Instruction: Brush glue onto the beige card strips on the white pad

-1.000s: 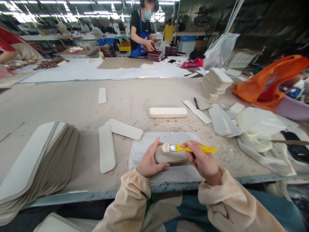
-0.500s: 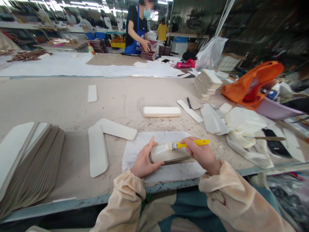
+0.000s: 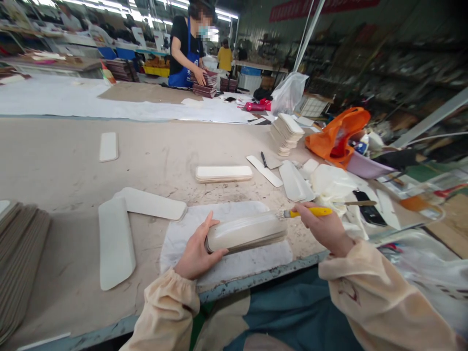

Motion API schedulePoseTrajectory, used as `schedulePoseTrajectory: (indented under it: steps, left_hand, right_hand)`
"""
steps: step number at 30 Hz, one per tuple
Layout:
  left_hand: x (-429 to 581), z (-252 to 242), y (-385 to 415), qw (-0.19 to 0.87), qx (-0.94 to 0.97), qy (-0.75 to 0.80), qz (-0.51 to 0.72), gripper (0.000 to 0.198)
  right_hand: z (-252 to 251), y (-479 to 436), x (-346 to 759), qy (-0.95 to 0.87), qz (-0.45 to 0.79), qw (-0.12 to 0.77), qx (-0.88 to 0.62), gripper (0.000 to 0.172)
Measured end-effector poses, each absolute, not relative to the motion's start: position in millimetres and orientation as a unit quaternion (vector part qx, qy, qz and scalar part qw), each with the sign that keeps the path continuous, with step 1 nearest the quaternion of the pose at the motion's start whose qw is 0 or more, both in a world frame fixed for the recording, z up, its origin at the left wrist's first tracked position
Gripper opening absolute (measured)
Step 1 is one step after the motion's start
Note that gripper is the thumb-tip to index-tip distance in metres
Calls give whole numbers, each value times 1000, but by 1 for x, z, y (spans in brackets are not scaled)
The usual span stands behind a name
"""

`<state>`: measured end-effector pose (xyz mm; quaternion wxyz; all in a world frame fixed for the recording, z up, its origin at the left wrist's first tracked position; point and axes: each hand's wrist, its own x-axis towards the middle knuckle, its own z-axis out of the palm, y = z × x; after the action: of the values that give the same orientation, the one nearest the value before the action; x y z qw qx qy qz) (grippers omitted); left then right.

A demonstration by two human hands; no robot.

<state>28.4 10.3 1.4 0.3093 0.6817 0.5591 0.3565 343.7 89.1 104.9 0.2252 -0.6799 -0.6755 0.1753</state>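
At the lower centre of the frame, my left hand (image 3: 195,253) wraps the near end of a long rounded panel (image 3: 246,231), thumb on its top face and fingers curled under, tilting it above a white cloth (image 3: 226,265) spread on the surface (image 3: 54,161). My right hand (image 3: 323,226), just right of centre, is closed on the yellow-handled brush (image 3: 305,212), whose bristles meet the far right end of the panel. The panel's upper face looks wet and glossy.

Two pale flat panels (image 3: 124,224) lie crossed to the left of the cloth, and a small pile of the same pieces (image 3: 224,173) sits just above centre. A single piece (image 3: 108,146) rests alone at upper left. At the far left edge, a fanned stack of brown-edged boards (image 3: 18,258) runs out of the frame. Right of centre are more loose pieces (image 3: 294,180), a tall leaning stack (image 3: 287,134), an orange plastic bag (image 3: 338,136) and crumpled white sheeting (image 3: 334,183).

At the top of the frame, a person in a blue apron (image 3: 186,48) handles dark stacked items (image 3: 204,85) at another surface.
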Motion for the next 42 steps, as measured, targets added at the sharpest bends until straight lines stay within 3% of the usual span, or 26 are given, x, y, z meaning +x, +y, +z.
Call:
schedulePoseTrajectory:
  steps: [4, 9, 12, 17, 20, 24, 27, 31, 38, 42]
  left_hand:
    - [29, 2, 10, 308, 679, 561, 359, 101]
    - [30, 5, 10, 312, 671, 571, 356, 104]
    - [31, 5, 10, 319, 664, 575, 356, 106]
    - [31, 2, 9, 335, 650, 569, 376, 106]
    - [31, 0, 9, 344, 645, 561, 388, 105]
    - [31, 1, 9, 369, 643, 548, 387, 115]
    - [32, 3, 9, 374, 644, 548, 382, 118]
    - [33, 7, 9, 362, 646, 558, 375, 118]
    - [33, 7, 10, 358, 651, 556, 373, 115]
    - [33, 5, 10, 360, 654, 551, 373, 118]
  right_hand:
    - [103, 73, 338, -752, 73, 242, -608, 31]
    - [88, 46, 298, -845, 12, 122, -520, 30]
    - [82, 25, 262, -879, 2, 97, -467, 26]
    - [89, 4, 210, -879, 95, 138, -446, 26]
    - [96, 6, 199, -841, 231, 197, -448, 29]
    - [94, 24, 205, -683, 440, 309, -494, 33]
    - [84, 37, 210, -567, 526, 328, -543, 34]
    - [75, 45, 223, -544, 549, 301, -559, 32]
    - [90, 48, 267, -571, 457, 299, -613, 32]
    - [88, 37, 244, -553, 535, 331, -546, 36]
